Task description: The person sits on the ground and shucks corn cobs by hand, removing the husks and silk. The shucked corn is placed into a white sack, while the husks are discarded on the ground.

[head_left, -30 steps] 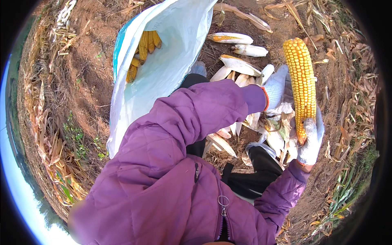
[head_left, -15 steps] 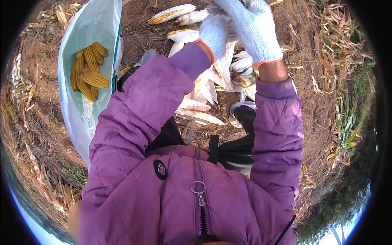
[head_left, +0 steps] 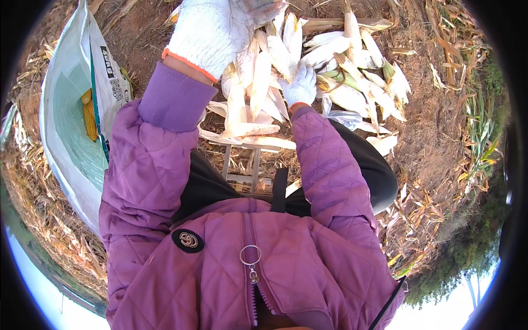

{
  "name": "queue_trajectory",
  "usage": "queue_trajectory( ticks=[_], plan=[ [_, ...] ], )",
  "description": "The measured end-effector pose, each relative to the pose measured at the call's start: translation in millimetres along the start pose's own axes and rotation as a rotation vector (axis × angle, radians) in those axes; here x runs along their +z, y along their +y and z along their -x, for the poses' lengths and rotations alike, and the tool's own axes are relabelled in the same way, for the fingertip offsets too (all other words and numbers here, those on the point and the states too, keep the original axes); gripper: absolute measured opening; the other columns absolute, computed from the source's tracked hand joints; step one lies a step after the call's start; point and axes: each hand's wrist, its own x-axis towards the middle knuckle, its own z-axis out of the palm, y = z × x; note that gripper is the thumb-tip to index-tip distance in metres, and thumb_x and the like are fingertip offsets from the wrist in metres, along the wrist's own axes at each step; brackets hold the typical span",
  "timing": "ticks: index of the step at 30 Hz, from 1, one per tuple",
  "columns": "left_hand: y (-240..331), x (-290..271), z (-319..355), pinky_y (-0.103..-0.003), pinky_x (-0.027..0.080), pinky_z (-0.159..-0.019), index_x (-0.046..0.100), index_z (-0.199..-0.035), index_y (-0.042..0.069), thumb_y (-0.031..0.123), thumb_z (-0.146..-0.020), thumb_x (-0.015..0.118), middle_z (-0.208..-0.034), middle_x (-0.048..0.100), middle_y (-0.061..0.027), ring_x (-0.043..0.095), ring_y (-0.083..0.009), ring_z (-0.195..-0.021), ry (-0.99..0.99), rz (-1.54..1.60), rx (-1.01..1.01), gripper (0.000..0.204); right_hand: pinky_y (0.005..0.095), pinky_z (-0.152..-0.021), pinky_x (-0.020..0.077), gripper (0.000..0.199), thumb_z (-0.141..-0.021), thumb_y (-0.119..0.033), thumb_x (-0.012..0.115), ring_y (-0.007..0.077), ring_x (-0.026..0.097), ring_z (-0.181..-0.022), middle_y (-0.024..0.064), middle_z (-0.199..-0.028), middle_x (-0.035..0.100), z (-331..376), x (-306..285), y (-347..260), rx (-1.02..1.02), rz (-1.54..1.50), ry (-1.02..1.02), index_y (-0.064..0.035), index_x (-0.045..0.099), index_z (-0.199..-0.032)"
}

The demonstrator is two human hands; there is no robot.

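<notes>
My left hand [head_left: 212, 33] in a white knit glove with an orange cuff is raised close to the camera at the top; its fingertips are cut off by the frame edge, so what it holds is hidden. Lower and farther away, my right hand [head_left: 301, 85], gloved the same, reaches into a pile of corn ears in pale husks [head_left: 341, 82], fingers spread on one ear. Loose husk leaves [head_left: 250, 129] lie between my purple sleeves.
A white woven sack [head_left: 71, 154] lies open at my left with yellow husked cobs [head_left: 89, 115] inside. A small stool frame [head_left: 242, 176] shows under my legs. Bare brown soil with dry stalks and leaves [head_left: 440, 181] surrounds everything.
One second ago my right hand held up a yellow cob; it is gone from view. The view has swung right, and my right hand has dropped onto the pile.
</notes>
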Motion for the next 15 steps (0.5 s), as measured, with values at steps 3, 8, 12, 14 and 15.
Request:
queue_trajectory(
  ticks=[3,8,12,14,15],
  plan=[
    [2.4,-4.1,-1.3,-0.043,0.048,-0.088,0.06,-0.094,0.0,0.014,-0.087,0.056,-0.093,0.065,-0.0151,0.06,-0.0292,-0.088,-0.055,-0.017,-0.015,0.016,0.0458,-0.093,0.0441,0.076,-0.071,-0.032,0.073,0.0369,0.047,-0.117,0.0161,-0.128,0.048,-11.3,5.0,-4.2,0.078,-0.026,-0.079,-0.0155,0.039,-0.137],
    [5.9,-0.2,1.0,-0.043,0.048,-0.09,0.058,-0.096,-0.003,0.013,-0.086,0.056,-0.095,0.061,-0.0179,0.06,-0.0301,-0.09,-0.005,0.021,-0.055,0.019,0.0451,-0.085,0.0479,0.053,-0.073,-0.023,0.068,0.0345,0.056,-0.102,0.0135,-0.109,0.057,-8.7,27.2,11.1,0.021,-0.145,0.059,-0.0171,0.054,-0.124],
    [7.1,-1.2,5.6,-0.043,0.048,-0.089,0.057,-0.097,-0.003,0.013,-0.087,0.055,-0.095,0.061,-0.0175,0.059,-0.0295,-0.09,-0.016,-0.047,-0.005,0.019,0.0426,-0.083,0.0505,0.052,-0.072,-0.032,0.069,0.0337,0.06,-0.094,0.0147,-0.11,0.058,-4.7,14.5,0.7,0.013,0.119,0.095,-0.0141,0.054,-0.119],
    [6.1,-0.6,7.0,-0.043,0.048,-0.089,0.057,-0.097,-0.003,0.013,-0.088,0.055,-0.094,0.062,-0.0168,0.06,-0.0289,-0.089,-0.085,-0.045,0.008,0.019,0.0431,-0.081,0.0515,0.057,-0.071,-0.036,0.069,0.0349,0.061,-0.092,0.0184,-0.105,0.059,-20.6,19.4,10.3,0.103,0.118,-0.142,-0.0084,0.053,-0.119],
    [5.4,0.5,7.0,-0.043,0.048,-0.088,0.058,-0.097,-0.003,0.013,-0.088,0.055,-0.093,0.062,-0.0164,0.06,-0.0286,-0.089,-0.124,-0.045,0.012,0.018,0.0434,-0.08,0.052,0.061,-0.071,-0.039,0.069,0.0355,0.062,-0.091,0.0202,-0.103,0.06,-26.2,21.0,15.3,0.151,0.117,-0.256,-0.0055,0.052,-0.119]
  ],
)
